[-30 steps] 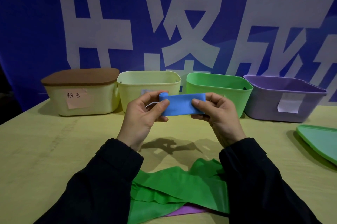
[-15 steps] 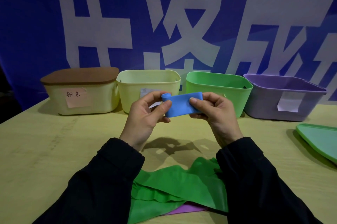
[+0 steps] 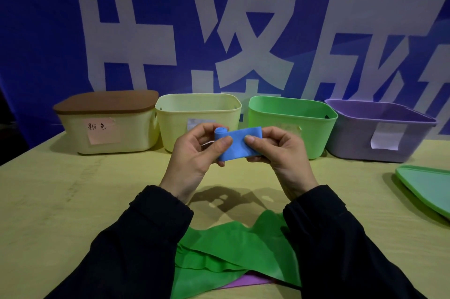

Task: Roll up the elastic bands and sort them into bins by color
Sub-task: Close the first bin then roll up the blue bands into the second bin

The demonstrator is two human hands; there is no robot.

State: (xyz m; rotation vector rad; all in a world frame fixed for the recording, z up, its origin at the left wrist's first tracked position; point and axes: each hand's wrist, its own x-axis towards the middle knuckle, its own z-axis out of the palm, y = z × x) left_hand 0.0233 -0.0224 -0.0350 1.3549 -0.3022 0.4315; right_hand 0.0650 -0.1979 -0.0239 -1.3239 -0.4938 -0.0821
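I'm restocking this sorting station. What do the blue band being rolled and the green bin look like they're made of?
Blue band: seemingly thin latex or rubber sheet, matte; it curls into a tight roll at the left hand and bends smoothly toward the right hand. Green bin: probably moulded plastic, smooth with a faint sheen, with rounded corners and a rolled rim.

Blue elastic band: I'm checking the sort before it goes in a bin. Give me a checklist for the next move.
1. Both hands grip the blue elastic band, left hand and right hand: ok.
2. Band fully rolled: not ok, only the left end is coiled.
3. Blue bin in view: not ok.
4. Pale yellow plastic bin label readable: cannot tell.
5. Brown-lidded cream bin open: not ok.
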